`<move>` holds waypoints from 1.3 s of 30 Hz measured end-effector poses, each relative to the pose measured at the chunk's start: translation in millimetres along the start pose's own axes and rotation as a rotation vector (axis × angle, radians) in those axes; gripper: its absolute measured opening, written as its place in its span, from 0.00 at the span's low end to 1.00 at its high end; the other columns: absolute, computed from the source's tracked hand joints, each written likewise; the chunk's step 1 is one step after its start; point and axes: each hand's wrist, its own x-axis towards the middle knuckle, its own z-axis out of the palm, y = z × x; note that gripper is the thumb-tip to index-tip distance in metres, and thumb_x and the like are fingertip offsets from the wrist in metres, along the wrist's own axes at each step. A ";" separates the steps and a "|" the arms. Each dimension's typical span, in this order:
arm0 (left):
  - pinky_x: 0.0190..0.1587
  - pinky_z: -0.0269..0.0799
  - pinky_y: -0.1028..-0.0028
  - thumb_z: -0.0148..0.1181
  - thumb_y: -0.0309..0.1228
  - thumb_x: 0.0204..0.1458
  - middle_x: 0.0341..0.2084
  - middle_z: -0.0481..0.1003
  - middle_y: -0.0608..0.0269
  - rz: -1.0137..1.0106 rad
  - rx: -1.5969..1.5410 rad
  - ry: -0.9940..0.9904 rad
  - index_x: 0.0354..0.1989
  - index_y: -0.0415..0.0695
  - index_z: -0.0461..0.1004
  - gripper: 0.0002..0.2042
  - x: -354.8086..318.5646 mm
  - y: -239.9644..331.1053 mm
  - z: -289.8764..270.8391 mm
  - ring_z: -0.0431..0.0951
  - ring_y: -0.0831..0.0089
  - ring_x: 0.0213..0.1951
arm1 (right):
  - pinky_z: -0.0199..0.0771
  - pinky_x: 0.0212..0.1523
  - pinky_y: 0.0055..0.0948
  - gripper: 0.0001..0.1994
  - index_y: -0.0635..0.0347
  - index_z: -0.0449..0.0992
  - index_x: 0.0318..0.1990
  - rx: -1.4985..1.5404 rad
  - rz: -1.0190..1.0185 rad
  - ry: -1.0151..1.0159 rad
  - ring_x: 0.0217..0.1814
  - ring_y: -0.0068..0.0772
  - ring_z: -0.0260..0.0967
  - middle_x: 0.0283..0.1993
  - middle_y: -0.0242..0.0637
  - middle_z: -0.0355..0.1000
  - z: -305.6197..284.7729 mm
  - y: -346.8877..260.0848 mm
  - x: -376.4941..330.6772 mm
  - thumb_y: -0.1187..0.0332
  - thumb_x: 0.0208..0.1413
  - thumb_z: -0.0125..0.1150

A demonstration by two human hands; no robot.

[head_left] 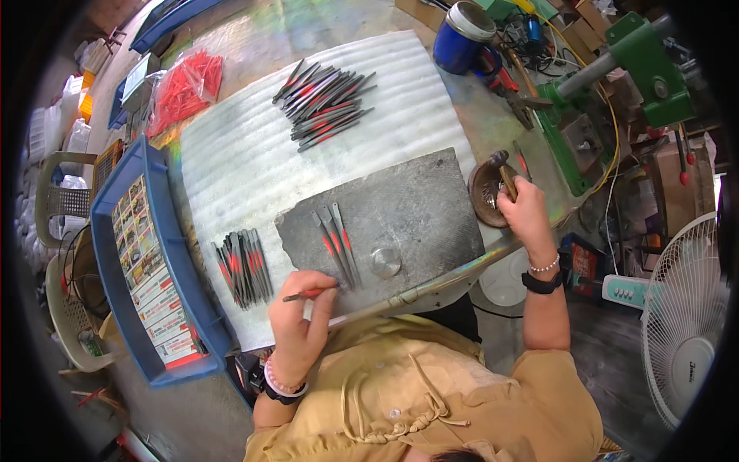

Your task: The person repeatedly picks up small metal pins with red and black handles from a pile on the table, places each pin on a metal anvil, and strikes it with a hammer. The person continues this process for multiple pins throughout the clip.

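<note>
My left hand (299, 317) pinches a slim dark stick-like tool with a red band (309, 294), just off the near left edge of a grey stone slab (423, 200). Several like tools (336, 239) lie side by side on the slab, next to a clear round disc (386, 262). Over a round brown dish (482, 192) to the right, my right hand (526, 212) is closed on the wooden handle of a small tool (508, 183) with a dark, hammer-like head. What fills the dish is partly hidden by that hand.
White foam sheeting (400, 85) carries a far heap of dark tools (323, 104) and a left bundle (242, 266). Around it are a bag of red pieces (185, 91), blue tray (212, 308), blue mug (460, 38), green press (654, 77) and white fan (685, 323).
</note>
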 end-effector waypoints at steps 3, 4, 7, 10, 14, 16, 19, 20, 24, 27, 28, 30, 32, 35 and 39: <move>0.37 0.73 0.73 0.59 0.15 0.50 0.34 0.74 0.53 -0.015 -0.035 -0.015 0.38 0.35 0.73 0.07 -2.1 -1.3 -0.1 0.76 0.63 0.34 | 0.70 0.35 0.45 0.10 0.70 0.70 0.30 0.007 0.002 -0.024 0.33 0.61 0.71 0.28 0.59 0.71 -2.8 -2.9 4.8 0.69 0.49 0.58; 0.37 0.73 0.73 0.58 0.15 0.50 0.34 0.74 0.53 -0.022 -0.039 -0.022 0.38 0.35 0.73 0.07 -3.4 -1.7 -0.7 0.76 0.64 0.34 | 0.70 0.34 0.45 0.10 0.70 0.70 0.30 0.013 -0.005 -0.025 0.33 0.61 0.71 0.28 0.59 0.71 -3.5 -3.3 4.9 0.69 0.49 0.58; 0.40 0.72 0.74 0.57 0.17 0.54 0.36 0.75 0.56 -0.186 -0.260 0.012 0.38 0.35 0.73 0.04 -5.9 -3.5 -2.7 0.76 0.70 0.36 | 0.70 0.32 0.42 0.10 0.70 0.71 0.30 0.077 0.000 -0.012 0.30 0.59 0.71 0.26 0.59 0.70 -4.4 -1.9 3.1 0.69 0.49 0.58; 0.42 0.72 0.75 0.54 0.22 0.60 0.38 0.75 0.59 -0.330 -0.560 0.055 0.42 0.36 0.71 0.05 -9.2 -2.6 -6.2 0.76 0.73 0.37 | 0.69 0.30 0.40 0.10 0.70 0.71 0.30 0.121 0.031 0.005 0.27 0.53 0.70 0.24 0.56 0.69 -4.3 4.2 0.2 0.69 0.49 0.59; 0.43 0.74 0.75 0.52 0.25 0.62 0.39 0.75 0.57 -0.377 -0.708 0.067 0.46 0.37 0.69 0.07 -8.6 -0.2 -13.3 0.78 0.73 0.37 | 0.68 0.29 0.37 0.10 0.70 0.72 0.30 0.188 0.030 0.020 0.24 0.41 0.69 0.23 0.50 0.70 -4.7 14.5 0.4 0.69 0.49 0.59; 0.43 0.74 0.75 0.52 0.24 0.62 0.39 0.75 0.57 -0.385 -0.720 0.077 0.45 0.37 0.69 0.07 -8.5 2.5 -14.9 0.78 0.73 0.37 | 0.68 0.29 0.35 0.09 0.68 0.73 0.30 0.229 0.027 0.005 0.24 0.35 0.69 0.22 0.45 0.71 -5.5 17.1 0.2 0.69 0.49 0.60; 0.42 0.74 0.75 0.52 0.25 0.62 0.39 0.75 0.57 -0.375 -0.709 0.082 0.45 0.37 0.68 0.06 -8.9 6.2 -15.7 0.78 0.73 0.36 | 0.68 0.29 0.33 0.10 0.68 0.73 0.30 0.255 0.040 -0.001 0.24 0.33 0.70 0.22 0.43 0.72 -7.4 15.5 -4.1 0.68 0.48 0.62; 0.42 0.74 0.75 0.52 0.25 0.62 0.39 0.75 0.57 -0.367 -0.710 0.077 0.45 0.37 0.68 0.07 -9.2 7.2 -15.5 0.78 0.73 0.36 | 0.68 0.29 0.33 0.10 0.68 0.73 0.31 0.252 0.039 -0.003 0.25 0.33 0.70 0.23 0.43 0.72 -7.7 13.6 -6.2 0.68 0.48 0.62; 0.42 0.75 0.76 0.53 0.26 0.62 0.38 0.76 0.56 -0.373 -0.706 0.067 0.45 0.37 0.68 0.07 -9.5 9.0 -13.6 0.78 0.73 0.35 | 0.71 0.32 0.38 0.11 0.68 0.72 0.31 0.119 -0.022 -0.037 0.28 0.48 0.73 0.25 0.50 0.72 -6.5 3.4 -11.7 0.68 0.48 0.63; 0.41 0.75 0.76 0.54 0.27 0.62 0.38 0.76 0.57 -0.383 -0.686 0.060 0.45 0.37 0.68 0.08 -10.5 10.4 -11.7 0.78 0.74 0.35 | 0.71 0.34 0.42 0.11 0.69 0.71 0.30 0.009 -0.048 -0.021 0.32 0.59 0.72 0.27 0.56 0.72 -3.7 -2.4 -8.5 0.68 0.48 0.61; 0.41 0.75 0.76 0.53 0.26 0.62 0.38 0.76 0.57 -0.366 -0.700 0.049 0.45 0.37 0.68 0.08 -11.2 11.1 -11.2 0.78 0.74 0.35 | 0.71 0.34 0.42 0.11 0.70 0.71 0.31 -0.024 -0.042 -0.026 0.32 0.57 0.72 0.27 0.56 0.72 -3.1 -3.2 -6.8 0.68 0.48 0.61; 0.41 0.74 0.76 0.53 0.26 0.62 0.37 0.76 0.57 -0.367 -0.700 0.039 0.45 0.37 0.68 0.08 -12.9 12.9 -10.8 0.78 0.74 0.35 | 0.71 0.34 0.40 0.11 0.70 0.72 0.32 -0.085 -0.031 -0.037 0.32 0.54 0.73 0.26 0.56 0.72 -2.8 -3.2 -4.3 0.68 0.48 0.60; 0.41 0.74 0.76 0.53 0.26 0.62 0.37 0.76 0.57 -0.364 -0.689 0.037 0.45 0.37 0.68 0.07 -14.0 14.0 -10.8 0.78 0.74 0.34 | 0.70 0.33 0.39 0.11 0.70 0.72 0.31 -0.054 -0.038 -0.052 0.29 0.48 0.73 0.25 0.53 0.71 -3.8 -1.1 -3.2 0.69 0.48 0.60; 0.41 0.74 0.76 0.53 0.26 0.62 0.37 0.76 0.57 -0.367 -0.692 0.040 0.45 0.37 0.68 0.07 -14.8 15.3 -11.4 0.78 0.75 0.34 | 0.69 0.31 0.37 0.10 0.69 0.71 0.30 0.072 -0.032 -0.056 0.26 0.45 0.72 0.24 0.51 0.71 -6.2 4.2 -3.2 0.69 0.48 0.60; 0.40 0.74 0.76 0.53 0.26 0.62 0.37 0.76 0.57 -0.370 -0.712 0.051 0.45 0.37 0.68 0.07 -14.4 17.2 -11.9 0.78 0.75 0.33 | 0.67 0.29 0.29 0.09 0.68 0.72 0.29 0.283 0.037 -0.055 0.24 0.27 0.66 0.22 0.39 0.69 -8.8 12.0 -4.0 0.70 0.48 0.61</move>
